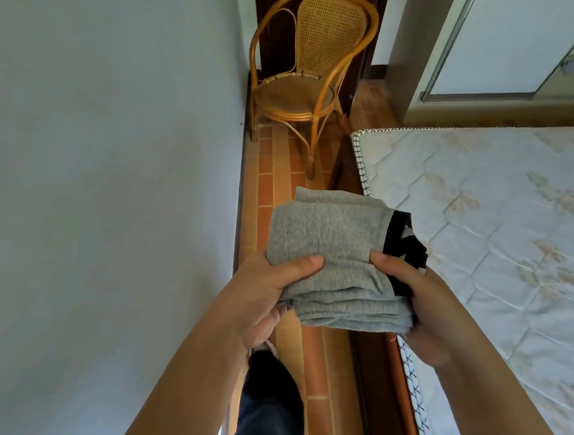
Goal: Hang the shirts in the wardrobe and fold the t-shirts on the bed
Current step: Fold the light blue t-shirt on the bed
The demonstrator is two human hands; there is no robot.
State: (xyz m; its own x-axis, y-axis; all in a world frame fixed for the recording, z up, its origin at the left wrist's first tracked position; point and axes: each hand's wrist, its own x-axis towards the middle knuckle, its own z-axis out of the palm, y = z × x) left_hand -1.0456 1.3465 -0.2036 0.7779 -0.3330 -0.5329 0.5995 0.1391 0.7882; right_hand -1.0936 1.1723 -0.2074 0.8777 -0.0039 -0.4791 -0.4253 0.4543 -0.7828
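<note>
Gripping a folded grey t-shirt [334, 252], left hand [265, 294] and right hand [420, 296] hold it just beside the bed [485, 212].

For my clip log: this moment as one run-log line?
item: folded grey t-shirt with black print | hands: left hand, right hand both grip it | position: above tiled floor, beside white quilted mattress

One head-worn wide-angle view, facing forward and steeply down along the tiled floor [267, 188] strip between wall [104, 168] on the left and bed [485, 215] on the right, close over left hand [266, 284] and right hand [420, 296] with the grey t-shirt [329, 227] at lower centre, rattan chair [311, 71] far off at top.
</note>
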